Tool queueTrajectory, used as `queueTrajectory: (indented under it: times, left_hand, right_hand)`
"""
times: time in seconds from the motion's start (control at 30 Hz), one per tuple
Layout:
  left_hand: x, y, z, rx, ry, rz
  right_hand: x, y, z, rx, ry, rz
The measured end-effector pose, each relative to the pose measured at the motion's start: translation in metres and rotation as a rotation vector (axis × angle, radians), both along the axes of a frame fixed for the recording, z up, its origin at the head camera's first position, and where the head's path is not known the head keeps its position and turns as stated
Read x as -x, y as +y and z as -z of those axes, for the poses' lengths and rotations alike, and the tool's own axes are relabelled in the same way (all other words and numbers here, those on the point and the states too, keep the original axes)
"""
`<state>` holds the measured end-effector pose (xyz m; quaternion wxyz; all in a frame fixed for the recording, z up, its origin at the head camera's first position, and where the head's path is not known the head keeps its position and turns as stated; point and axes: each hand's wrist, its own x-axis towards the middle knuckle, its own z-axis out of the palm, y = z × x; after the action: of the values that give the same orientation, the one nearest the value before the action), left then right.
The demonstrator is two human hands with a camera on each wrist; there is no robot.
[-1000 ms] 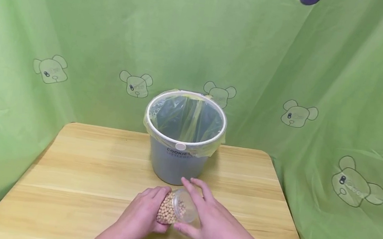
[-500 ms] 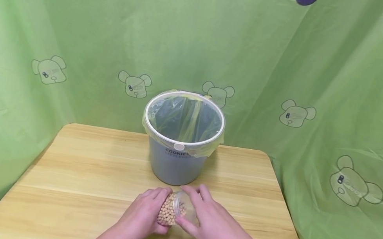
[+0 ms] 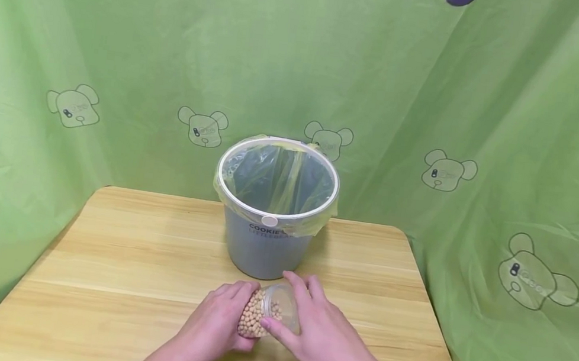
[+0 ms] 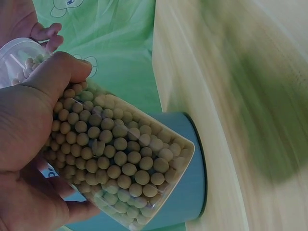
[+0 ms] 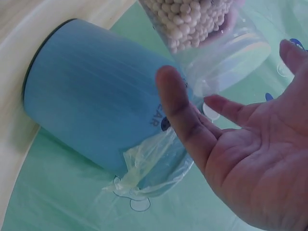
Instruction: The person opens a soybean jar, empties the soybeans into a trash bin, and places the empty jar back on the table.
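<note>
My left hand grips the body of a clear plastic jar, thumb on one side and fingers on the other. Small round beige balls, like dried beans, fill much of it. The jar lies tilted, its translucent lid end turned toward my right hand. That hand's thumb and fingers spread around the lid end without closing on it. In the right wrist view they are straight and apart, with the jar's clear end behind them. The left palm hides part of the jar.
Just beyond the hands a grey-blue bucket stands on the wooden table. A yellowish plastic bag lines it, folded over beneath the white rim. A green printed curtain surrounds the table's back and sides.
Half a second ago my right fingers were closer around the lid end; now they are spread wider. My left hand and the jar stay nearly in place.
</note>
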<state>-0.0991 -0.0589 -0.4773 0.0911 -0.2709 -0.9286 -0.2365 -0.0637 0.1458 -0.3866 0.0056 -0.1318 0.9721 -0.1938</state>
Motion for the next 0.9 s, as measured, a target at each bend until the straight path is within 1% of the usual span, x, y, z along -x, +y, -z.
queueTrajectory:
  times: [0.07, 0.13, 0.27, 0.37, 0.47, 0.57, 0.63, 0.7, 0.8, 0.83, 0.9]
  left_hand:
    - [0.000, 0.000, 0.000, 0.002, -0.002, -0.001]
    - [0.000, 0.000, 0.000, 0.002, -0.002, -0.001]
    - [0.000, 0.000, 0.001, -0.006, 0.002, 0.001]
    - [0.001, 0.000, 0.002, -0.020, -0.005, 0.001]
    - [0.003, -0.001, 0.002, -0.035, -0.022, 0.001]
    - [0.004, -0.002, 0.001, -0.056, -0.049, -0.003]
    - [0.005, -0.002, 0.000, -0.071, -0.070, -0.010]
    - [0.006, -0.003, -0.001, -0.088, -0.097, -0.022]
    - [0.005, -0.004, 0.000, -0.126, -0.143, -0.029]
    - [0.005, -0.004, 0.001, -0.141, -0.151, -0.030]
    - [0.003, -0.004, 0.002, -0.167, -0.162, -0.027]
  right_hand:
    - [0.001, -0.002, 0.001, -0.004, -0.006, 0.006]
    - [0.001, -0.002, 0.002, -0.006, -0.008, -0.007]
    - [0.002, 0.002, 0.001, 0.010, 0.018, -0.056]
    - [0.002, 0.005, 0.000, 0.048, 0.038, -0.096]
    - [0.002, 0.009, -0.003, 0.121, 0.012, -0.110]
    - [0.004, 0.017, -0.006, 0.225, -0.061, -0.097]
    - [0.007, 0.026, -0.004, 0.327, -0.126, -0.092]
    - [0.013, 0.036, 0.002, 0.412, -0.177, -0.080]
    - [0.021, 0.052, 0.020, 0.498, -0.245, -0.063]
    - [0.024, 0.056, 0.027, 0.510, -0.259, -0.046]
    - [0.027, 0.064, 0.045, 0.501, -0.271, 0.007]
